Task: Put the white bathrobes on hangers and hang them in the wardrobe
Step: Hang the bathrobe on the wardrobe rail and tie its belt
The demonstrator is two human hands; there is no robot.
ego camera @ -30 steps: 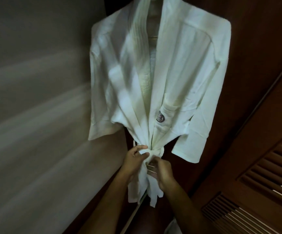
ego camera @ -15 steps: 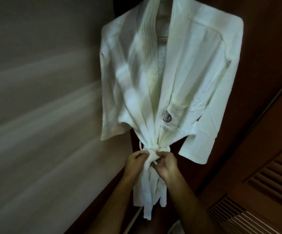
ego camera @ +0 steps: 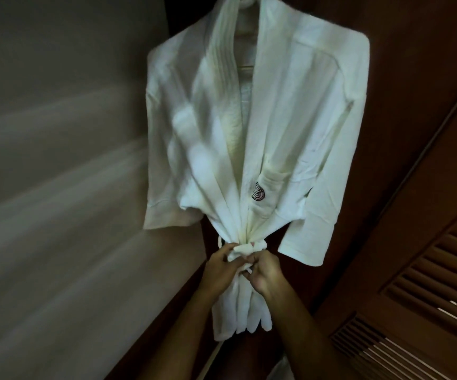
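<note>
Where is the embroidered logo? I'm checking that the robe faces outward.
Head view: the dark embroidered logo sits on the white bathrobe's chest pocket, right of centre, above both hands.

The white cotton bathrobe (ego camera: 282, 127) hangs on a hanger (ego camera: 245, 61) in front of the dark wooden wardrobe back panel (ego camera: 402, 37). Its white fabric belt (ego camera: 245, 248) is cinched round the waist, directly above both sets of fingers. The left hand (ego camera: 220, 270) grips the belt just left of the knot, the right hand (ego camera: 265, 272) just right of it, fingertips nearly touching. The belt tails drop below the fingers. A pale flat wall (ego camera: 57, 187) stands to their left, a brown louvred wooden door (ego camera: 427, 283) to their right.
</note>
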